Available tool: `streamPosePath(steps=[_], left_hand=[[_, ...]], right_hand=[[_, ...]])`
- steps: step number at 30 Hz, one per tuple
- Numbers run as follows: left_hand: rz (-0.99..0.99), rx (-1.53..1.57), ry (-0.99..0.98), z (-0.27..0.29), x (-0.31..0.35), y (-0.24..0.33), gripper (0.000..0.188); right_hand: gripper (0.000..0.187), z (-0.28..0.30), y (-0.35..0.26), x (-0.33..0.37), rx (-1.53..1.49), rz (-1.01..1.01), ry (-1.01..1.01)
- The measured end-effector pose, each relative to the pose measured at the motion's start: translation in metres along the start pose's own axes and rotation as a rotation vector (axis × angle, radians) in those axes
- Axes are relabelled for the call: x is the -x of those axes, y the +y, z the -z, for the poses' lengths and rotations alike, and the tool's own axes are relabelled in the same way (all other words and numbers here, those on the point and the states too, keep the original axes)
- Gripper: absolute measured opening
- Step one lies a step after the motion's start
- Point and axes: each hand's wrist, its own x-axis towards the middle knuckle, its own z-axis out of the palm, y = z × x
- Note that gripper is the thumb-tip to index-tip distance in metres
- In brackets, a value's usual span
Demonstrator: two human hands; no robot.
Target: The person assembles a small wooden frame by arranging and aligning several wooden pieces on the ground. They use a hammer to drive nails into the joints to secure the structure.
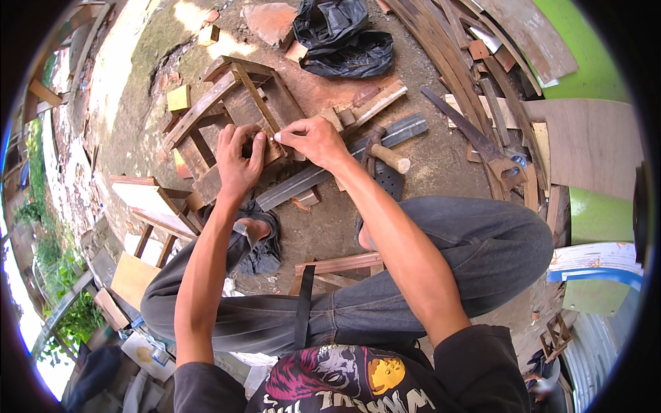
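Observation:
A brown wooden frame (200,110) of nailed slats lies on the ground in front of me. Over its near right corner both hands come close together. My right hand (315,141) pinches a small white object between thumb and fingertips, too small to name. Beside it, my left hand (237,162) is closed, fingers curled and thumb bent in at the wood; whatever it may hold is hidden. A hammer (390,157) with a wooden handle rests across a long grey metal bar (358,149), just right of my hands.
A handsaw (475,134) lies at the right by long planks (441,62). Black plastic bags (344,48) sit at the far side. A yellow wood block (178,98) stands by the frame's left edge. Near my left leg is another wooden piece with a white panel (155,206).

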Motion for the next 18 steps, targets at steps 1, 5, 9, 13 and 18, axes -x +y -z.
streamPosePath(steps=[1, 5, 9, 13, 18], left_hand=[[-0.006, -0.003, 0.003, 0.0, 0.0, 0.0, 0.012], [-0.018, -0.013, 0.008, 0.0, -0.001, 0.0, 0.014], [-0.014, -0.028, -0.007, 0.001, 0.0, 0.002, 0.019], [-0.015, -0.04, -0.003, 0.001, 0.001, -0.001, 0.023], [-0.012, -0.013, -0.024, 0.002, -0.001, 0.003, 0.02]], right_hand=[[0.033, 0.0, 0.0, 0.0, -0.005, 0.003, 0.003], [0.028, -0.001, 0.006, -0.004, -0.001, 0.036, -0.009], [0.025, -0.001, 0.006, -0.005, -0.002, 0.023, -0.028], [0.025, -0.001, 0.006, -0.003, -0.03, 0.028, -0.044], [0.024, 0.007, 0.025, -0.013, -0.071, 0.234, -0.123]])
